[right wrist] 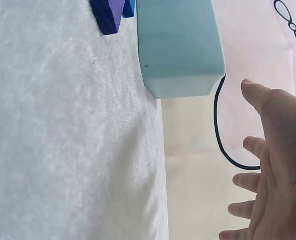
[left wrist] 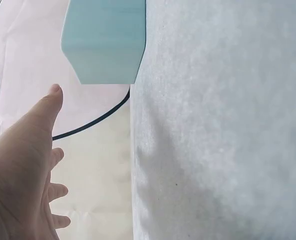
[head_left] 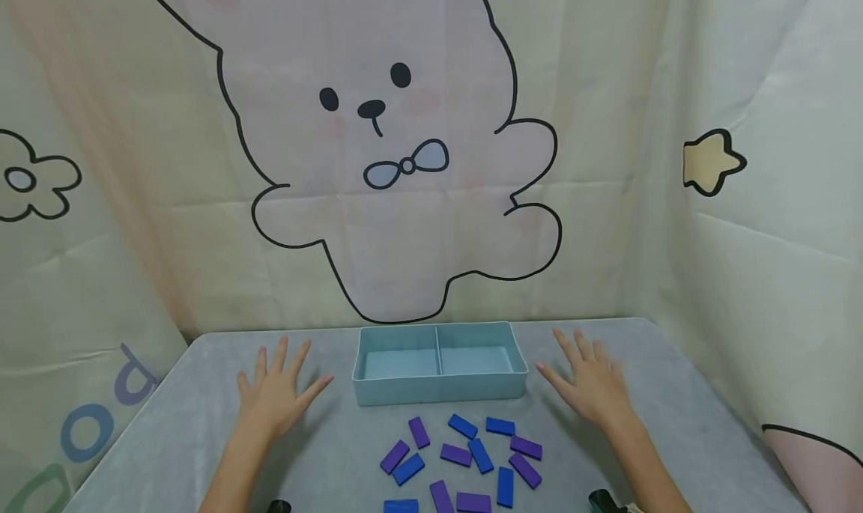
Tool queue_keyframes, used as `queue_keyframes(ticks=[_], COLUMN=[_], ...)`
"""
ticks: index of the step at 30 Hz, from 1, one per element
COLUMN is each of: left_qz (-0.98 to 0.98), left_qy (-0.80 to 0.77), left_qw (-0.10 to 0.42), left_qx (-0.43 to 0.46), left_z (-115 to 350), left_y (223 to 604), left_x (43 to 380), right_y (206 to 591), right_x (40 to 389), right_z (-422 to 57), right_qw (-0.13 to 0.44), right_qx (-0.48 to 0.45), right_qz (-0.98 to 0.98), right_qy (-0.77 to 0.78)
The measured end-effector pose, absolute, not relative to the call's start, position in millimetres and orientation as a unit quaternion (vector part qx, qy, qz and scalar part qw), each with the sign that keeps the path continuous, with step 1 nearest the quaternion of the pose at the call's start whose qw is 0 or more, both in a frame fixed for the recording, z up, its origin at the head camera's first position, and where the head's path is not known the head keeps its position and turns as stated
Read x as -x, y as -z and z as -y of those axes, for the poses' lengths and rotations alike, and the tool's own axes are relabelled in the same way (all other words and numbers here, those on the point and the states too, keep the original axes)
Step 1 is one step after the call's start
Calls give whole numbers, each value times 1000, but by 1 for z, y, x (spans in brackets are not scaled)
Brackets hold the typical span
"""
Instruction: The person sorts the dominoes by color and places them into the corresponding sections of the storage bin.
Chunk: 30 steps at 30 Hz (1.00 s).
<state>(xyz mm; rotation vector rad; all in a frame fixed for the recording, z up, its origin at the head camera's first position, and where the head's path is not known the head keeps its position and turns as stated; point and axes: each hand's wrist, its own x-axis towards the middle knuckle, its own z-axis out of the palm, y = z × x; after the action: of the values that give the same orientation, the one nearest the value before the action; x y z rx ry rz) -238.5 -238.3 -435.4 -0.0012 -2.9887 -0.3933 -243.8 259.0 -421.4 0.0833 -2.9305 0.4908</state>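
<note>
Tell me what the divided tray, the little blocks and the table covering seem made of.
Divided tray: probably molded plastic, satin; rounded corners and soft sheen suggest it. Blocks: perhaps painted wood or foam, matte; even color leaves it open. Table covering: likely felt-like cloth, matte; wrist views show a mottled, fuzzy surface.

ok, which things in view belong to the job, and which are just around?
Likely the job:
- blue blocks
- purple blocks
- two-compartment tray
- left hand, right hand, both empty

Just surroundings:
- cloth-covered table
- cartoon-print curtain
</note>
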Motion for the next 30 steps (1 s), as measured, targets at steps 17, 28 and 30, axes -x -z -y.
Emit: queue_keyframes(ticks=[17, 28, 30], left_qz=[945, 910, 902], left_qy=[307, 400, 419], left_qw=[79, 68, 62], left_qx=[80, 83, 79], left_z=[217, 206, 204], left_y=[436, 434, 433], left_x=[236, 234, 234], right_y=[415, 414, 414], right_x=[240, 238, 238], right_z=[-263, -257, -257], right_qw=[46, 12, 7], right_qx=[-76, -112, -122], right_qz=[965, 938, 932], right_qy=[-249, -327, -340])
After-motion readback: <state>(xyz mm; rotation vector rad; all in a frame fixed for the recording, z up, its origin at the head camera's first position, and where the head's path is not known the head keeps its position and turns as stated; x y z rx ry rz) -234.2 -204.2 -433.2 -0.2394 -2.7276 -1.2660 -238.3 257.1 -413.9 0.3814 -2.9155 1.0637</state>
